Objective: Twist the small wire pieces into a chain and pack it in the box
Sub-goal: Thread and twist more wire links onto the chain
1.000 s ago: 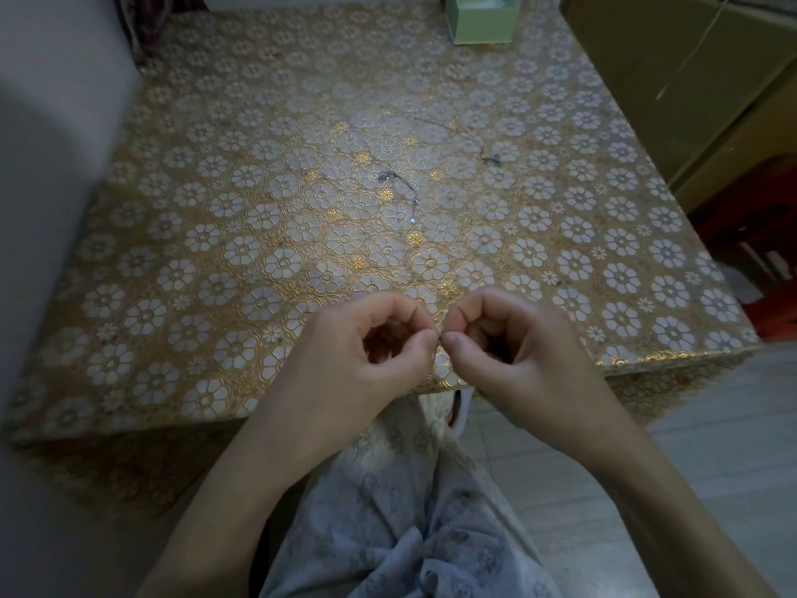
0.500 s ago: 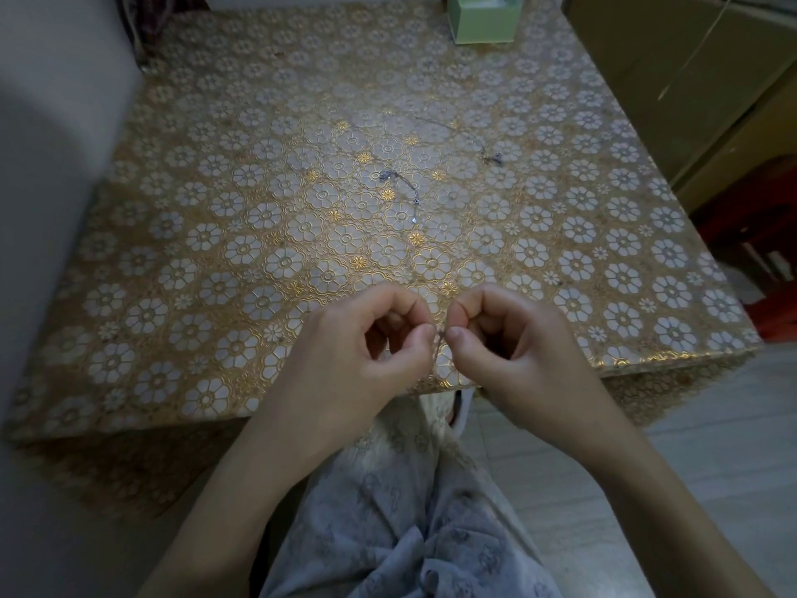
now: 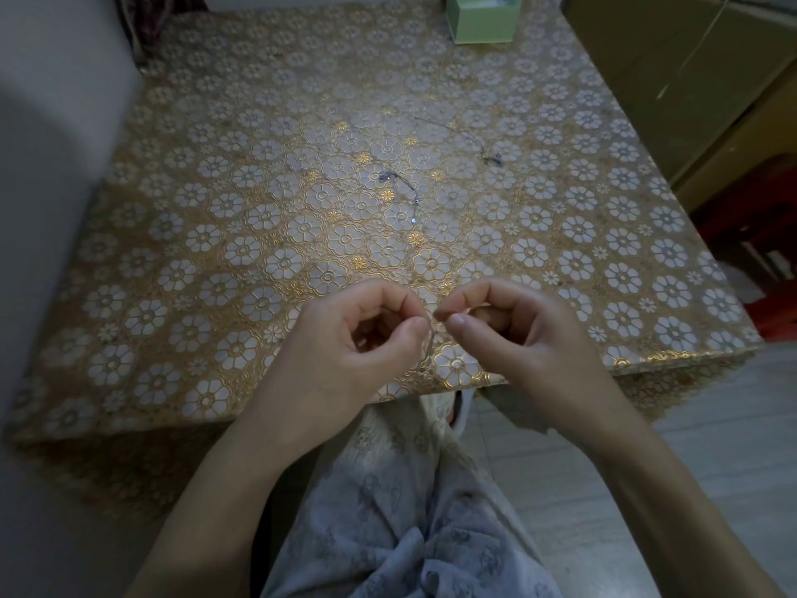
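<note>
My left hand (image 3: 345, 338) and right hand (image 3: 513, 334) hover over the worktop's (image 3: 181, 269) near edge, fingers curled. My left thumb and forefinger pinch a thin wire (image 3: 430, 338) that hangs nearly upright; my right fingertips pinch close beside it, on what I cannot tell. Two chains (image 3: 403, 187) (image 3: 474, 142) lie mid-worktop. A green box (image 3: 481, 17) sits at the far edge. No writing is readable.

You have two hands up: left hand (image 3: 345, 338), right hand (image 3: 513, 334). One thin wire piece (image 3: 430, 338) pinched between them. Two chain lengths on tabletop (image 3: 181, 261): near one (image 3: 403, 189), far one (image 3: 470, 138). One green box (image 3: 481, 17).
</note>
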`<state>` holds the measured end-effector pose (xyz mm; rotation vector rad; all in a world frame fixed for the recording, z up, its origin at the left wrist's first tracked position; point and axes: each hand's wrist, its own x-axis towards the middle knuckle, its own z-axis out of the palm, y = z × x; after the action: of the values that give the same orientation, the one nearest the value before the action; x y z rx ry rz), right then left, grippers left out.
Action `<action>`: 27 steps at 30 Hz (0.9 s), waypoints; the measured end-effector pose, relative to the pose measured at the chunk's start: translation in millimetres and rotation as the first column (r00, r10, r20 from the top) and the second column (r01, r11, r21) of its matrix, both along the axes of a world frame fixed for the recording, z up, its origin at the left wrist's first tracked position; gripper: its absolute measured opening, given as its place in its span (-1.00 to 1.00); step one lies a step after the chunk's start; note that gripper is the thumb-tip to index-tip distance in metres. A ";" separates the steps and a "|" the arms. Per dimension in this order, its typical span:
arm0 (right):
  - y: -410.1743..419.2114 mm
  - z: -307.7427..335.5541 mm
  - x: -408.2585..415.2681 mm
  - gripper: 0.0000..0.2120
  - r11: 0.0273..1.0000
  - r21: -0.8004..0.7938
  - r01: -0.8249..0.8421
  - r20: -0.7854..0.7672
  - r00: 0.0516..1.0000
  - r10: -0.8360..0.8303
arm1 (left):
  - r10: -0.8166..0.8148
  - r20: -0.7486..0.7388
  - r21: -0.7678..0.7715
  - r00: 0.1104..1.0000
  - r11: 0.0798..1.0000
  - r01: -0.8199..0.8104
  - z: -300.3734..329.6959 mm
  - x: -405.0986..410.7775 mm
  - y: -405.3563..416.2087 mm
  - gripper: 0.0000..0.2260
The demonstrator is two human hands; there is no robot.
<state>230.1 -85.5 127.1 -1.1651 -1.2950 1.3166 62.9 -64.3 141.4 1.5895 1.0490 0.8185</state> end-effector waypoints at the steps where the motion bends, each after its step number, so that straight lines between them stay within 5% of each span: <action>1: 0.2 -0.2 0.5 -0.94 1.000 0.004 -0.015 0.015 1.000 0.015 | 0.006 0.005 -0.012 1.000 1.000 -0.006 0.3 -0.2 0.4 -0.95; 19: -3.1 4.9 5.0 -0.93 0.999 -0.014 -0.033 0.020 0.999 0.033 | 0.034 0.081 -0.135 0.996 0.991 -0.023 5.6 -1.5 1.8 -0.91; 27: -2.9 3.6 3.9 -0.91 1.000 -0.002 -0.020 0.087 0.996 0.020 | 0.055 0.007 -0.033 0.998 0.998 -0.055 7.3 -0.6 1.1 -0.93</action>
<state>234.0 -88.3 130.7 -1.2250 -1.3712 1.2937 62.3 -63.2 148.7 1.5338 1.0993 0.8400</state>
